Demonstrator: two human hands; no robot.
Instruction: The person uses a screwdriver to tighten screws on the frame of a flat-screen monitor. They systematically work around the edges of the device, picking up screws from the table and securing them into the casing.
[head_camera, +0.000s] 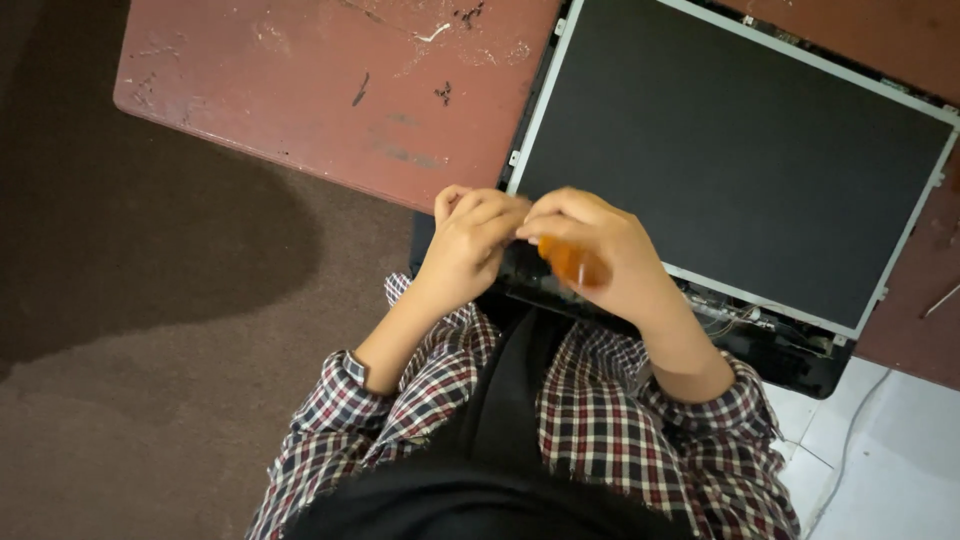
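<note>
Partly hidden, orange handle (573, 262) gripped in right hand (600, 250), blurred tip

A worn reddish table (330, 90) stands on brown carpet (150, 330) beside pale floor tiles (880, 450).

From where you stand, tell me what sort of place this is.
Probably a home or small repair corner: a stripped laptop screen panel lies on a worn, scratched red table over brown carpet, and the right hand holds an orange-handled screwdriver.
</note>
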